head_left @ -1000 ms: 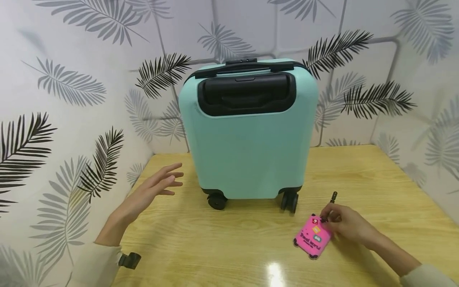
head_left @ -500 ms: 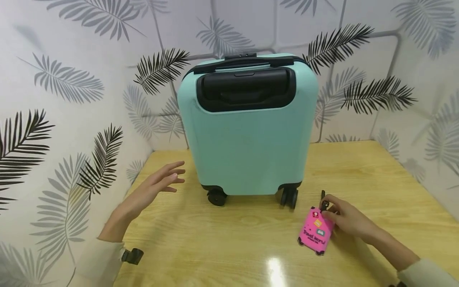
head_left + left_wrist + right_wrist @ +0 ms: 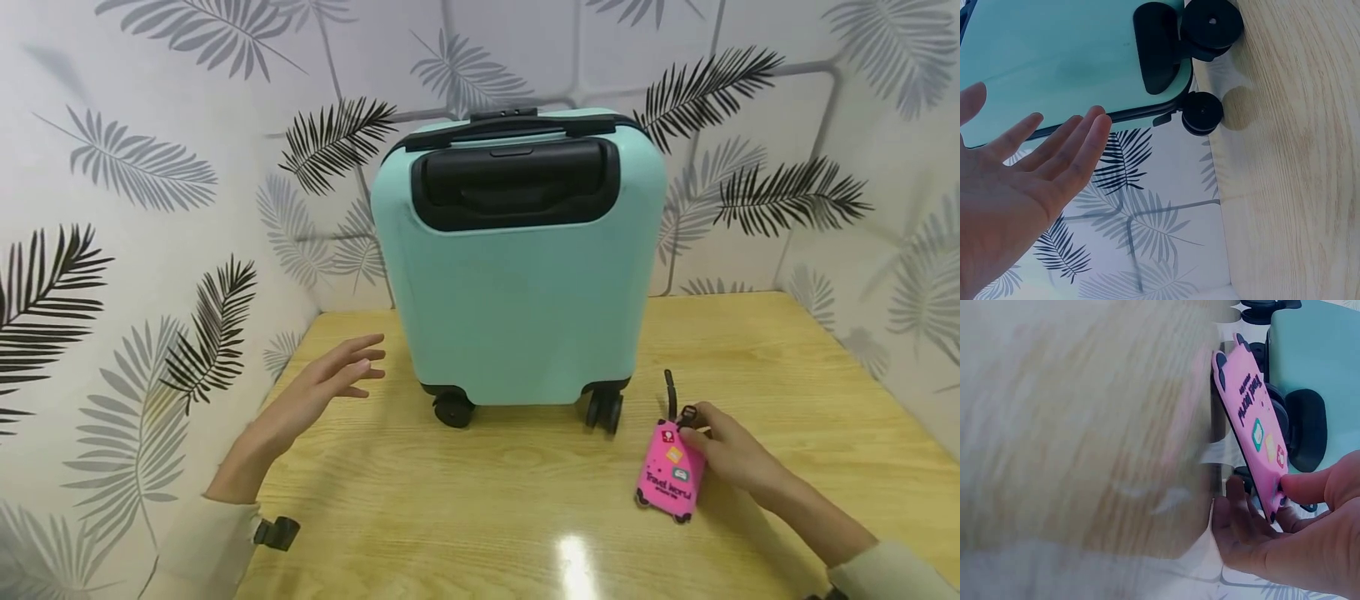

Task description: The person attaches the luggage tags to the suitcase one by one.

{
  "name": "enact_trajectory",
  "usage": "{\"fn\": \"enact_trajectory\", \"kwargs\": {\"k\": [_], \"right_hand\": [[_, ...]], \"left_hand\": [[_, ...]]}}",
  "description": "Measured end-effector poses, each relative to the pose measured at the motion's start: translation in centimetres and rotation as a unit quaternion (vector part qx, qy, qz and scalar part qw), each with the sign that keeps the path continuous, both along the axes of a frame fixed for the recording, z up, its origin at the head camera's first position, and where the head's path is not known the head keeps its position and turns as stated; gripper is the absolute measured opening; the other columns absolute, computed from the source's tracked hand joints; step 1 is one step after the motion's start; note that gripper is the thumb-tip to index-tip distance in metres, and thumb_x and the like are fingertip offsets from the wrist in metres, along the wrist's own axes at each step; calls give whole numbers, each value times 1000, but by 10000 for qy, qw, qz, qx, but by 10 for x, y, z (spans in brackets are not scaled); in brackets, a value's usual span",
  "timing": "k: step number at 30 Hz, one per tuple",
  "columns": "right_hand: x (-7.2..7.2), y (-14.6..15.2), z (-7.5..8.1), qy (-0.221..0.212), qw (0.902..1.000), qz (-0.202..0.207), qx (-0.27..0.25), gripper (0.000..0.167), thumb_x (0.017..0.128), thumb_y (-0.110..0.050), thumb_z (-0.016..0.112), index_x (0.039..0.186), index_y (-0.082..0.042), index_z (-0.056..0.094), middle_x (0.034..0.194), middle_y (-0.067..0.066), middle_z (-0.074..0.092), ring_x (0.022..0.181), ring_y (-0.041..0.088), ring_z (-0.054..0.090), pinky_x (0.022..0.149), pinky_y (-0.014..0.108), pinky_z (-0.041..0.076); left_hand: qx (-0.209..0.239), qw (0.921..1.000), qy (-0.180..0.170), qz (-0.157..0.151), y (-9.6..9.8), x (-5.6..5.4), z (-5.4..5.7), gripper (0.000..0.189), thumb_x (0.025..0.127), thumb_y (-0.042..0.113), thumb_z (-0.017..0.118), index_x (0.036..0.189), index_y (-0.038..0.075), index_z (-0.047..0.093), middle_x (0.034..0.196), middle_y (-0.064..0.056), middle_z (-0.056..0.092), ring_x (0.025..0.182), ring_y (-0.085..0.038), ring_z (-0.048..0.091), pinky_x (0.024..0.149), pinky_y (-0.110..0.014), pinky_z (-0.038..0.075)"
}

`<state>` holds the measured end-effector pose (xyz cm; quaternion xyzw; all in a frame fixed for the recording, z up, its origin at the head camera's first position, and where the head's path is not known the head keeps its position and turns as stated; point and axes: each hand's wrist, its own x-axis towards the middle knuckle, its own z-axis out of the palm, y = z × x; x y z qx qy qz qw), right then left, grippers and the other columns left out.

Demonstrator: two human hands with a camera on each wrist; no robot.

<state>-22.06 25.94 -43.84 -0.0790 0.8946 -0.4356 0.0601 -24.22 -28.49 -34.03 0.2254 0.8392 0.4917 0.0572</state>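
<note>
A mint-green suitcase [image 3: 517, 308] stands upright on its black wheels, its black handle recessed at the top. My right hand [image 3: 731, 450] pinches a pink luggage tag [image 3: 672, 475] by its strap end, thumb on the printed face. The right wrist view shows the tag [image 3: 1250, 419] tilted, lifted at the pinched end, with the fingers [image 3: 1235, 519] behind it. A black strap [image 3: 671, 393] sticks up from the tag's top. To the left of the suitcase my left hand [image 3: 322, 387] hovers with fingers extended, holding nothing; in the left wrist view its palm [image 3: 1010, 200] faces up.
Everything stands on a light wooden table [image 3: 450, 517]. Behind and at both sides rise walls with a leaf-patterned covering [image 3: 150, 167]. Suitcase wheels [image 3: 453, 410] stand between my two hands.
My right hand has moved slightly up, turning the luggage tag more upright and shifting it a little right. The strap now points upward. The left hand has hardly moved.
</note>
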Motion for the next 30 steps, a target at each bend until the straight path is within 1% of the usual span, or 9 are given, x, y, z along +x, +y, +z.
{"fn": "enact_trajectory", "kwargs": {"k": [6,7,9,12,15,19,23,27,30], "right_hand": [[0,0,-5,-8,9990,-260,-357,26,111,-10,46,127,10,51,130,33,55,102,27,62,79,31,53],[0,0,-5,55,9988,-293,-386,25,111,-10,46,126,10,51,130,33,55,103,30,63,79,30,52],[0,0,-5,143,9981,-313,-505,25,111,-9,44,126,9,51,134,33,53,112,42,64,84,30,52],[0,0,-4,184,9960,-266,-829,22,111,-6,44,126,8,50,143,35,48,133,57,50,90,24,49],[0,0,-3,148,9927,-196,-1181,20,111,-3,43,125,8,49,146,34,46,139,60,39,89,17,49],[1,1,-4,310,9901,-237,-1348,17,111,-4,43,122,7,49,143,34,48,135,59,47,86,19,52],[0,3,-4,465,9886,-225,-1412,18,112,-6,43,122,8,50,145,34,50,131,44,55,88,19,52],[-1,5,-2,501,9883,-162,-1431,28,113,-8,42,134,8,51,145,31,51,121,13,60,90,17,52],[-2,5,0,531,9881,-150,-1435,37,113,-9,41,143,10,49,144,31,52,110,-3,59,90,17,52]], "left_hand": [[5,10000,35,84,0,1,-2,50,114,39,41,162,27,35,159,-9,44,140,-33,51,108,-50,48],[14,10000,42,87,0,0,-2,50,114,39,42,162,27,35,159,-9,44,140,-33,52,108,-49,49],[30,9999,62,82,1,0,-2,50,114,39,42,162,27,35,159,-9,44,140,-33,52,107,-46,50],[48,9999,93,59,2,0,-2,50,114,38,42,162,26,36,158,-9,45,139,-33,53,106,-43,51],[43,9999,127,53,3,0,-2,50,114,37,42,162,25,36,158,-9,45,138,-32,53,106,-44,51],[30,9999,145,71,4,0,-1,50,114,38,42,161,26,37,158,-8,46,138,-31,53,106,-47,50],[40,9999,142,76,4,0,0,50,114,38,42,162,26,36,157,-8,46,138,-31,53,106,-47,50],[51,9998,174,76,6,-1,1,50,114,38,42,162,26,36,157,-8,46,138,-31,53,105,-44,51],[48,9997,214,60,7,-1,3,50,114,38,42,162,25,36,157,-9,46,138,-31,53,105,-45,51]]}}
